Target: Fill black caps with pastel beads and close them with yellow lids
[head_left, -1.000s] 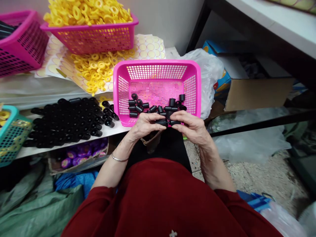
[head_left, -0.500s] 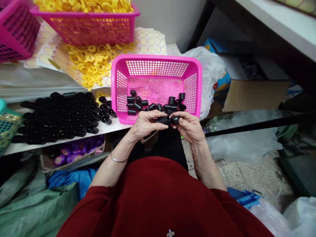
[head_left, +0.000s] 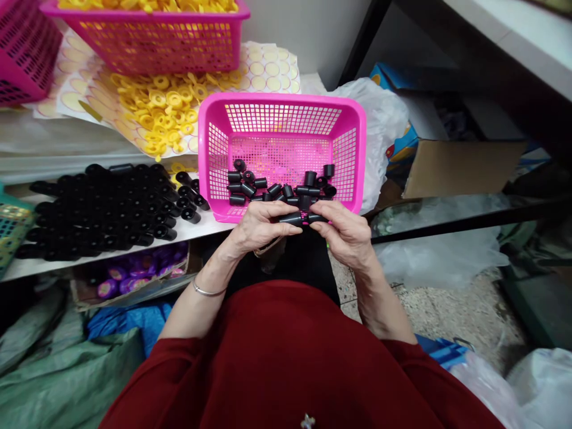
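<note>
My left hand (head_left: 261, 226) is closed on a short black plastic tube (head_left: 292, 218), held sideways at the near rim of a pink basket (head_left: 281, 102). My right hand (head_left: 346, 232) pinches a small black cap (head_left: 316, 218) against the tube's right end. Several loose black caps (head_left: 277, 185) lie on the basket's floor just beyond my fingers. The basket sits on a white shelf (head_left: 40, 262) in front of my red-sleeved lap.
A pile of black tubes (head_left: 107, 208) lies on the shelf left of the basket. Yellow rings (head_left: 156, 113) are heaped on sticker sheets behind, below another pink basket (head_left: 152, 36) full of them. Cardboard box (head_left: 465, 167) and plastic bags (head_left: 442, 256) lie right; green sacks at lower left.
Both hands stay together at the basket's near rim with the tube and cap. The view has tilted slightly, shifting the shelf and baskets upward and left in frame.
</note>
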Motion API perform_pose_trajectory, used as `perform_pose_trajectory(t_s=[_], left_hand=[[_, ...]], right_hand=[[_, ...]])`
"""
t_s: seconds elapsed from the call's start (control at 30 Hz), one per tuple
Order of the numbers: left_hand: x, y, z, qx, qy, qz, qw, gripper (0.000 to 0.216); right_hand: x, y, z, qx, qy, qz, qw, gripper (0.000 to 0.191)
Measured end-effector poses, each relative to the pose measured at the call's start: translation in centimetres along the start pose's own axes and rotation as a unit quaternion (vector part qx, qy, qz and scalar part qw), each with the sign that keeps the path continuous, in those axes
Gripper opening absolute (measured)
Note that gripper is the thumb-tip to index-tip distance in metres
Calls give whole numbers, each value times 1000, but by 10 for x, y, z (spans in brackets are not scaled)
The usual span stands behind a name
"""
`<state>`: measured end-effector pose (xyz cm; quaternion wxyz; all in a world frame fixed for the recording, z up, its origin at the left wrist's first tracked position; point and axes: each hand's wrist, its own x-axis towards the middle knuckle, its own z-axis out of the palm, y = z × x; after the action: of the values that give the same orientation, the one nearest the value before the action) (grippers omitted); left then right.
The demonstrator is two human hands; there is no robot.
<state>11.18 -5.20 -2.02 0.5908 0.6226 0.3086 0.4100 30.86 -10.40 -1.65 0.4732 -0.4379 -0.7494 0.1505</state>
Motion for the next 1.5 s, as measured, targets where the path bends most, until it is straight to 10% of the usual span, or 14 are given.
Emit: perform_pose_trajectory(t_s=[0.27,0.63,1.07,1.5], left_hand=[[-8,-14,3,-154,16,-106,982,36],[-9,-25,9,-177,20,13,984,41],[-25,-4,51,87,82,167,979,44],[-16,2,55,130,84,183,971,35]], right_hand=[[-1,-5,4,35,23,-43,998,23],[-9,-18,9,193,95,97,972,24],[-29,-9,6,498,161,314,793,33],[-51,-1,7,312,207,213,902,26]])
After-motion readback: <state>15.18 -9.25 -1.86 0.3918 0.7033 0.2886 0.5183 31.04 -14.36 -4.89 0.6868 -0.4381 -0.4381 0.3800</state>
